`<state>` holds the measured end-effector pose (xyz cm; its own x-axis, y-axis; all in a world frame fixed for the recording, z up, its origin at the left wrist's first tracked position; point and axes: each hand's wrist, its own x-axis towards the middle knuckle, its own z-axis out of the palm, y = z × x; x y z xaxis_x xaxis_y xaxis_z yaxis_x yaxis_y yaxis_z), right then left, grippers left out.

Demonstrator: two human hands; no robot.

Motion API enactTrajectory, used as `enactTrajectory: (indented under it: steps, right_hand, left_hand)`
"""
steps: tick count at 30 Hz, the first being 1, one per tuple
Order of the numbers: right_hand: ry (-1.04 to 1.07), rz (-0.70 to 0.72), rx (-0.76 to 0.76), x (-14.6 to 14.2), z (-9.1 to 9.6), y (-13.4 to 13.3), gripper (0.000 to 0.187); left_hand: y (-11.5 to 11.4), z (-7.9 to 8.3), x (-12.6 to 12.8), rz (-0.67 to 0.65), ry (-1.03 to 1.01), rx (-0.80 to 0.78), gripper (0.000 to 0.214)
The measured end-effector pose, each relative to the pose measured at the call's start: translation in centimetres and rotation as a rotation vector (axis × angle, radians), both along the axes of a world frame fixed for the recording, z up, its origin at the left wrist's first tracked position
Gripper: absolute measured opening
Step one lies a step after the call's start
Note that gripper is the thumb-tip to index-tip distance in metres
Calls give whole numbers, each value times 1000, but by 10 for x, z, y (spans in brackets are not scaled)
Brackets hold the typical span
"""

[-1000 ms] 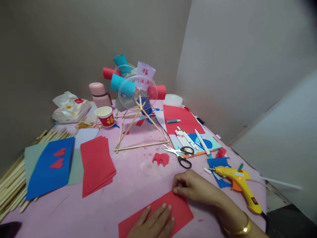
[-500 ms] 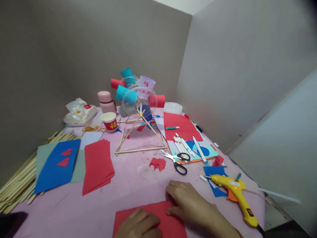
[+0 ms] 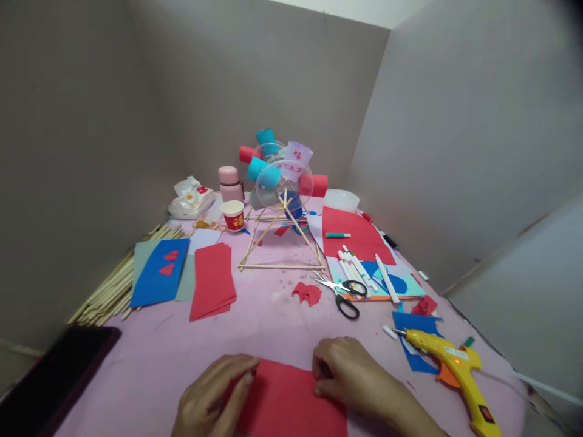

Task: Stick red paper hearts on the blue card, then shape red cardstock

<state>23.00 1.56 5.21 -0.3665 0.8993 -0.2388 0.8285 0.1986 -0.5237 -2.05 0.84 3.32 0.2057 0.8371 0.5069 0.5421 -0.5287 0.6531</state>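
Observation:
A sheet of red paper (image 3: 286, 394) lies on the table right in front of me. At its left edge my left hand (image 3: 216, 394) grips it near the upper corner, thumb and fingers closed together. My right hand (image 3: 348, 376) is at the right edge, its fingers curled and the thumb resting on the sheet. Beyond the hands are a crumpled red paper scrap (image 3: 307, 294) and scissors (image 3: 341, 291) with black handles. Farther back stands a wheel model of wooden sticks (image 3: 282, 266), with clear discs (image 3: 285, 185) and coloured paper tubes (image 3: 264, 173).
A yellow glue gun (image 3: 455, 358), its light glowing, lies at the right on blue scraps. White markers (image 3: 357, 270) rest on paper behind it. At left are stacked red strips (image 3: 213, 282), blue paper (image 3: 157, 285), wooden sticks (image 3: 109, 285), and a phone-like dark slab (image 3: 59, 376).
My view has swung left, so everything sits farther right. My left hand has moved from lying on the red sheet to its left edge, with its fingers closing there.

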Motion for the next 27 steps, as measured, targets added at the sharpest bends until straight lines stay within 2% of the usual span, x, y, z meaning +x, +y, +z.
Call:
enactTrajectory:
  steps: [3, 5, 7, 9, 14, 17, 22, 24, 26, 27]
  right_hand:
    - [4, 22, 3, -3, 2, -1, 5]
    - [-3, 11, 24, -4, 4, -1, 14]
    - [-46, 7, 56, -7, 7, -3, 26]
    - [-109, 28, 79, -10, 8, -5, 29]
    - [-139, 62, 78, -17, 3, -10, 24]
    - [-108, 62, 67, -18, -1, -12, 20]
    - [-17, 15, 99, -16, -2, -13, 34]
    - [87, 12, 89, -17, -2, -12, 23]
    - [260, -21, 38, -19, -4, -9, 5]
    - [381, -64, -3, -20, -5, -7, 5]
  left_hand:
    - [4, 0, 0, 146, -138, -177, 12]
    - [9, 2, 0, 257, -219, -299, 15]
    - [14, 2, -3, 324, -248, -348, 19]
    - [18, 1, -5, 291, -164, -302, 21]
    - [15, 0, -1, 48, 376, -144, 36]
    - [11, 4, 7, 23, 460, -188, 35]
    - [9, 11, 12, -32, 23, -444, 12]
    - [12, 14, 10, -55, -89, -515, 13]
    - [19, 21, 7, -64, -187, -553, 13]
    - [24, 26, 7, -58, -240, -557, 12]
